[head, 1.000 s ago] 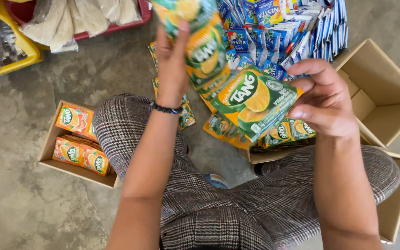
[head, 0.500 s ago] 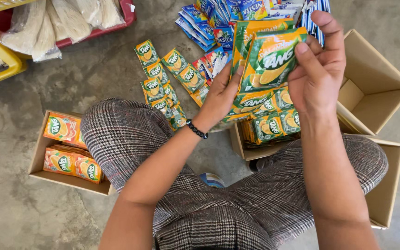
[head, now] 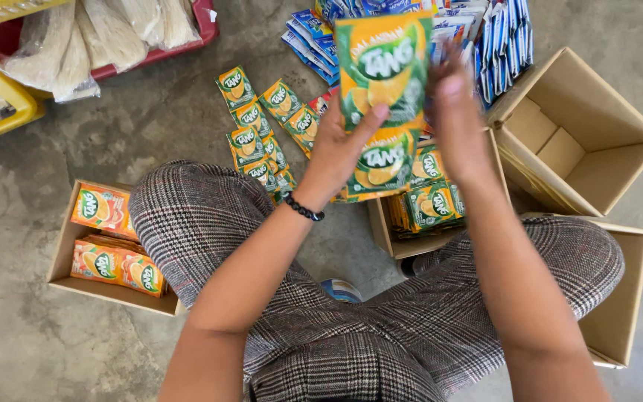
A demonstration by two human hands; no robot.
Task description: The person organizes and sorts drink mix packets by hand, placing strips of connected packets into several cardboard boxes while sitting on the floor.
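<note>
We see left hand (head: 340, 152) and right hand (head: 459, 123) both clamped on strip of green drink sachets (head: 385, 97), raised above open small box (head: 411, 242) on floor. We advise: keep strip taut, sachets aligned.

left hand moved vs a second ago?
Yes. The left hand dropped from the top of the sachet strip to its lower part, nearer the small box.

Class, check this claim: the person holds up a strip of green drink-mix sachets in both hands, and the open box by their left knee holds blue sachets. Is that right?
Not quite. The head view shows both hands, left hand and right hand, holding the green sachet strip, but the open box by the left knee holds orange sachets, not blue ones.
</note>
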